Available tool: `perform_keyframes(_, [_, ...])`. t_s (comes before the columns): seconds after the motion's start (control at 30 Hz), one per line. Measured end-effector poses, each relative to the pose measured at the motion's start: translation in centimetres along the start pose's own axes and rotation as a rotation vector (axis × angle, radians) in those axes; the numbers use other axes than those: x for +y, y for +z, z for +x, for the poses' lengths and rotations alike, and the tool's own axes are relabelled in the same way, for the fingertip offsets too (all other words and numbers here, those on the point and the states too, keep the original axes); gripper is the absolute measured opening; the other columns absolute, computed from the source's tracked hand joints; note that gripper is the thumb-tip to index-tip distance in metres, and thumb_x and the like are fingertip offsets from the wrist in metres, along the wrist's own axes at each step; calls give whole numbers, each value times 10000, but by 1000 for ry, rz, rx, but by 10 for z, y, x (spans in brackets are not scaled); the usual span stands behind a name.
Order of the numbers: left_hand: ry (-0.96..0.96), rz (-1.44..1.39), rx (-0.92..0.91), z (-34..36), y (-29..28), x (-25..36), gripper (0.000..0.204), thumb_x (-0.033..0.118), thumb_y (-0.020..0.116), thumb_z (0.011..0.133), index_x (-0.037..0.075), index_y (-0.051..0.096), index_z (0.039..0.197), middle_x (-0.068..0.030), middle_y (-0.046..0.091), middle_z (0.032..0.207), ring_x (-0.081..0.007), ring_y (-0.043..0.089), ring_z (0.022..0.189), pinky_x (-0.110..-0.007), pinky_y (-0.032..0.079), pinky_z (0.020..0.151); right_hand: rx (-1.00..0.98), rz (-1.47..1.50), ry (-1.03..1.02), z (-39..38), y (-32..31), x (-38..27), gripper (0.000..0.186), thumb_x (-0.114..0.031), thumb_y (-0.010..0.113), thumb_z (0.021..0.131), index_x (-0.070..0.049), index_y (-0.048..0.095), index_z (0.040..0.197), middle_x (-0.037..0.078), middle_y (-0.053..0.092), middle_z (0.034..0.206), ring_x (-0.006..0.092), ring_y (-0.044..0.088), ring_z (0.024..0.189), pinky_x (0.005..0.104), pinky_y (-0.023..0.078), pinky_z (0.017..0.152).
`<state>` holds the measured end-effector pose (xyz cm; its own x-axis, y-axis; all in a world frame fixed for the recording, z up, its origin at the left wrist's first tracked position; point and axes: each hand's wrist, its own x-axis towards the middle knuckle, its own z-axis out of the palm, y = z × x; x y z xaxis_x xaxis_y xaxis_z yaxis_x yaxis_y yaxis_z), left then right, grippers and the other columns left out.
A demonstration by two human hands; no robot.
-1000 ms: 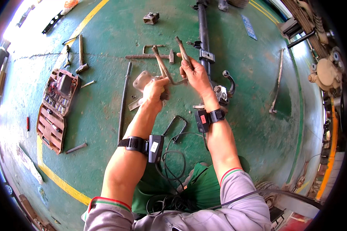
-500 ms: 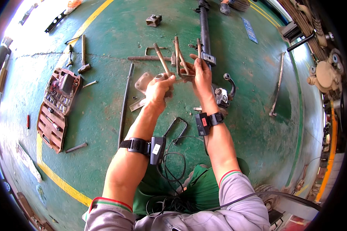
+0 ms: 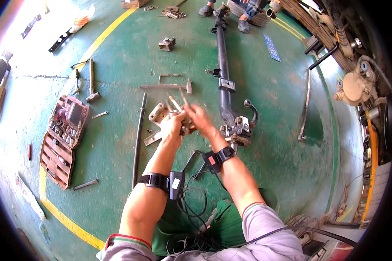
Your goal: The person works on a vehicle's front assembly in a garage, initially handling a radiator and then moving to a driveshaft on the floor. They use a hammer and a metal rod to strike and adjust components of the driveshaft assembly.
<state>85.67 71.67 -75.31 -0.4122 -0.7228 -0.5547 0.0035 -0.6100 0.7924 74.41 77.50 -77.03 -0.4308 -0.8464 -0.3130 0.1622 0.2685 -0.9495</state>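
Hands meet over a metal bracket

Forearms reach forward from the lower edge and converge above the green floor [image 3: 117, 143], both wearing black wrist straps. The left hand [image 3: 172, 125] is curled, fingers closed round a small metal part with two thin rods [image 3: 177, 103] sticking up and away from it. The right hand [image 3: 199, 119] is blurred; its fingers seem bent toward the same part, touching the left hand, but whether they pinch it cannot be told. Just beyond the hands a pale bracket [image 3: 158, 114] lies on the floor, and a long axle [image 3: 224, 82] runs past on the right. A socket case [image 3: 65, 135] lies open, well to the left.

Half a second earlier the right hand was stretched further out, fingers extended toward the rods; now it has drawn back against the left hand, and the rods sit lower and closer together.
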Motion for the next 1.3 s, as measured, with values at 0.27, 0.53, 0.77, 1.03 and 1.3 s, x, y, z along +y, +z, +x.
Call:
perform_keyframes(0.27, [-114,36,194,0,-2,-1,126,186,724,801,101,637,830,-23,616,707,-134,579,559,-325,432,468,-148,-137,55,7,2,15,495,-482,417,997,-53,644,897,35,634,728,143,582,578,311,486,498])
perform_keyframes(0.53, [-146,-51,94,13,-2,-16,116,165,666,792,87,581,800,-43,583,678,-152,534,483,-303,433,438,-181,42,230,-4,3,16,585,-624,415,945,-90,600,791,17,568,658,125,539,530,260,425,474])
perform_keyframes(0.77, [-99,-119,121,22,5,-27,167,142,683,734,14,590,787,-99,578,637,-193,535,458,-339,396,390,-188,-70,151,1,-3,31,454,-469,466,950,-86,605,751,4,550,632,109,484,527,257,389,505])
perform_keyframes(1.03, [-111,47,246,28,4,-32,332,233,661,744,-37,638,936,-158,656,830,-249,647,711,-374,526,628,-166,-128,181,12,-3,54,443,-387,457,930,-17,584,722,44,555,650,142,481,518,308,372,456])
perform_keyframes(1.3, [-81,122,236,17,9,-28,295,243,648,756,3,662,926,-140,680,831,-265,664,736,-378,533,664,-110,-59,158,13,-10,67,358,-361,613,859,-10,622,788,45,583,647,146,508,481,281,350,437])
